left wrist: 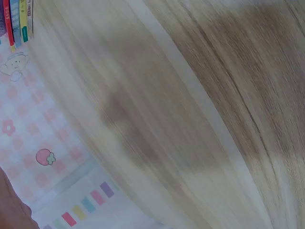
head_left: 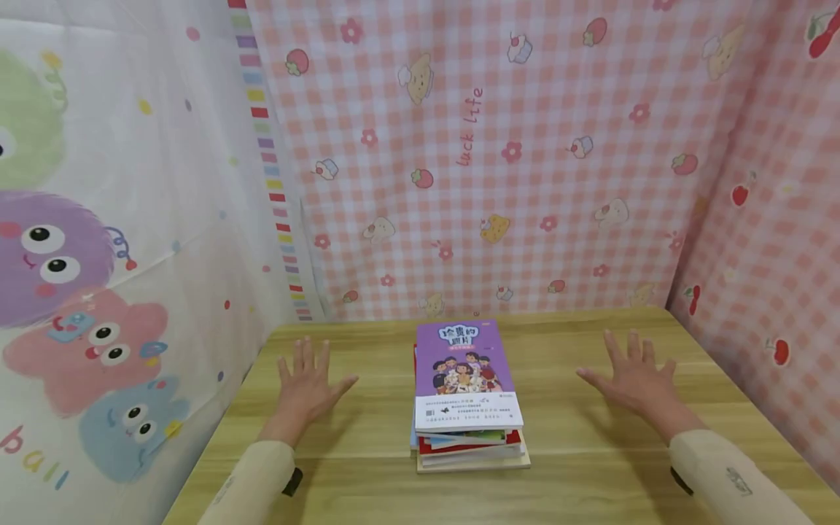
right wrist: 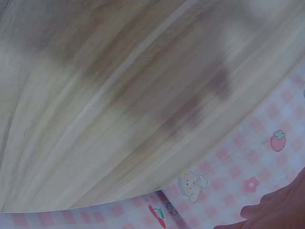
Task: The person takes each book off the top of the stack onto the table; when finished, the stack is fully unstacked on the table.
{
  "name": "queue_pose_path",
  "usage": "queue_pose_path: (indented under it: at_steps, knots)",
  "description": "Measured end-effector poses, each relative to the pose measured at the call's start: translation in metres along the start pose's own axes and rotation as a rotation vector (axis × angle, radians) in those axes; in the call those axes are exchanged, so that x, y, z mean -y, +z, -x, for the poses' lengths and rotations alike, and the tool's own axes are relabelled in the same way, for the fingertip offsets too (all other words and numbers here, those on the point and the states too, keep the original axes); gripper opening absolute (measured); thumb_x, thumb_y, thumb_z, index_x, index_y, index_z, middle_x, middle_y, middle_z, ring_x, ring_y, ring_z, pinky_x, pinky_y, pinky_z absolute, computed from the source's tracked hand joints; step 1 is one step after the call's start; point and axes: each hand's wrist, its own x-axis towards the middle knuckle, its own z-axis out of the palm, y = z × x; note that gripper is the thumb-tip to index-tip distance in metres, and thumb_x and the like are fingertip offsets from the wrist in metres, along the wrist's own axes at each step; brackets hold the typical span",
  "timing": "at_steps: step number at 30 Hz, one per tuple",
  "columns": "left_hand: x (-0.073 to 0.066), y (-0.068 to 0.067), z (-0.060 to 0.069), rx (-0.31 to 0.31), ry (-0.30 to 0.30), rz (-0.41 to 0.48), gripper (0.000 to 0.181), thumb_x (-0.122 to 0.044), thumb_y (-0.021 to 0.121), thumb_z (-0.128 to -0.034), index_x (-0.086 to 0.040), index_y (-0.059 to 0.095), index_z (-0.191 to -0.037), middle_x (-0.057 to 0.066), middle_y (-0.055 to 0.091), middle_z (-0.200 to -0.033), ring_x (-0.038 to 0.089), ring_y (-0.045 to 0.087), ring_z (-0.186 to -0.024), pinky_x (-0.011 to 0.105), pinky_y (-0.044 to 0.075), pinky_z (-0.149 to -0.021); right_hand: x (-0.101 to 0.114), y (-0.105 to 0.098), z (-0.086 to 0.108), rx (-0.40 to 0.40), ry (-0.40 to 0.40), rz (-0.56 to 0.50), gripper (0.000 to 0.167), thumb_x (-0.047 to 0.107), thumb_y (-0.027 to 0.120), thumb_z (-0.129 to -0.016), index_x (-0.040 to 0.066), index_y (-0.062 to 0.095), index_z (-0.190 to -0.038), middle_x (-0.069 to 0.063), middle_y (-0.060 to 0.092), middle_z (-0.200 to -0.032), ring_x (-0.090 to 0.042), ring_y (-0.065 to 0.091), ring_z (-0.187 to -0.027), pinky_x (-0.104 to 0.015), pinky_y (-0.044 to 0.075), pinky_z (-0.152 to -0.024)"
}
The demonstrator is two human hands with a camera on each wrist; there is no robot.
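Note:
A stack of several books (head_left: 464, 372) sits in the middle of the table, a purple-covered one with a white lower band on top. To its left, my left hand (head_left: 305, 390) is held over the table with fingers spread and holds nothing. My right hand (head_left: 636, 383) hovers on the other side of the stack, its fingers spread too, also holding nothing. Both hands are apart from the books. In the left wrist view, book edges (left wrist: 16, 24) show at the top left corner, and part of the left hand (left wrist: 14, 205) is at the lower left. Fingers of the right hand (right wrist: 274, 210) appear at the lower right of the right wrist view.
The wood-grain table (head_left: 367, 488) ends at a pink checked curtain (head_left: 499, 189) behind it. A white curtain with cartoon figures (head_left: 197, 219) hangs along the left, and another checked curtain (head_left: 774, 277) along the right.

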Motion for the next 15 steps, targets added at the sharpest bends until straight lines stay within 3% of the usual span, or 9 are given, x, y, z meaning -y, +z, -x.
queue_pose_path:
  at_steps: [15]
  knots:
    - [-0.017,-0.014,0.001,0.006,-0.010,0.007,0.095,-0.068,0.042,-0.0953,0.000,0.020,-0.156,0.035,0.002,-0.158,0.048,-0.004,-0.146,0.071,-0.009,-0.109,0.027,-0.009,0.004,-0.005,-0.011,-0.056,0.104,0.075,0.039,-0.092,0.002,0.006,-0.158,-0.044,-0.001,-0.153,-0.067,-0.001,-0.135,-0.087,-0.002,-0.092]
